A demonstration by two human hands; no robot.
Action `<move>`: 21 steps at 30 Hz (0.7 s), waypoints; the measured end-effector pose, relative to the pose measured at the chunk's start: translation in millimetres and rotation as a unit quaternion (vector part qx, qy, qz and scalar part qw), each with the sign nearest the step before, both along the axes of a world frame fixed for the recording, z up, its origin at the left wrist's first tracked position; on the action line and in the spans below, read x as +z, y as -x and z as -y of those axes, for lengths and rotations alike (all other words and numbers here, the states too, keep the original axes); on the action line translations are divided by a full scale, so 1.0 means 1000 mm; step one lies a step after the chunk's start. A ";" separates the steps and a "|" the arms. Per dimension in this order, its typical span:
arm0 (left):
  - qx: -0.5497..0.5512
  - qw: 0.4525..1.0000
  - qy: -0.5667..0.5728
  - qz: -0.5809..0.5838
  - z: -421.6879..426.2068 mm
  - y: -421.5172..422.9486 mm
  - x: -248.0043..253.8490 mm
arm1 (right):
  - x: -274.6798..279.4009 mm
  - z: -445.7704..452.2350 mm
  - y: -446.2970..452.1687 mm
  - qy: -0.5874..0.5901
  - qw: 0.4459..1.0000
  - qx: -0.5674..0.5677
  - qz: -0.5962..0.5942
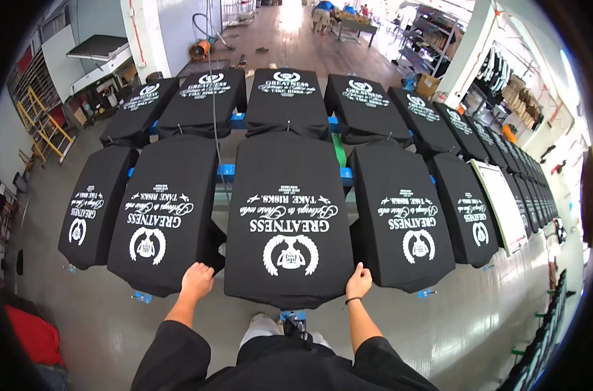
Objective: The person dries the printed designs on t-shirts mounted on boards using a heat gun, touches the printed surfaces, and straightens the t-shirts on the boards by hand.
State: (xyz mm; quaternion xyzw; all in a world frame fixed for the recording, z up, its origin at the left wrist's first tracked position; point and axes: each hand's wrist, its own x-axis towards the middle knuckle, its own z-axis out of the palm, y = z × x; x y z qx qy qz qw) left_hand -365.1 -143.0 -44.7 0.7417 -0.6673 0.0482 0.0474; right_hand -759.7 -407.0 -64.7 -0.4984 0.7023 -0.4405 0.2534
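Note:
A black T-shirt (290,182) with a white wreath crest and lettering lies stretched over the board directly in front of me. My right hand (360,281), with a dark band on the wrist, is at its lower right edge, the fingers closed on the cloth. My left hand (197,281) has its fingers curled down at the gap left of this shirt. It touches dark cloth by the corner of the neighbouring black T-shirt (163,189). Which of the two shirts its fingers grip is hidden. On the right, another printed black T-shirt (401,189) lies beside my right hand.
Two rows of shirt-covered boards run along a blue rail (225,171) and curve away right. A white-framed screen (500,205) stands among them. A grey cable (213,98) hangs in front. A yellow ladder (45,124) stands left; a person (322,14) bends near a far table.

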 end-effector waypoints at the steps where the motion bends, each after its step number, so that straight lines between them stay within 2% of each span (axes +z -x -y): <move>1: -0.002 1.000 0.007 0.003 -0.001 0.000 -0.002 | -0.002 0.000 0.001 -0.006 1.000 -0.008 0.016; 3: 0.001 1.000 -0.012 -0.001 0.000 -0.001 -0.001 | 0.005 0.002 -0.003 -0.010 0.999 -0.017 0.034; 6: -0.007 1.000 -0.023 0.004 0.000 -0.002 -0.001 | 0.009 -0.001 -0.003 -0.050 0.998 -0.001 -0.030; 21: 0.001 1.000 -0.007 0.000 -0.002 -0.001 -0.004 | 0.006 0.001 -0.001 -0.059 0.998 0.001 -0.005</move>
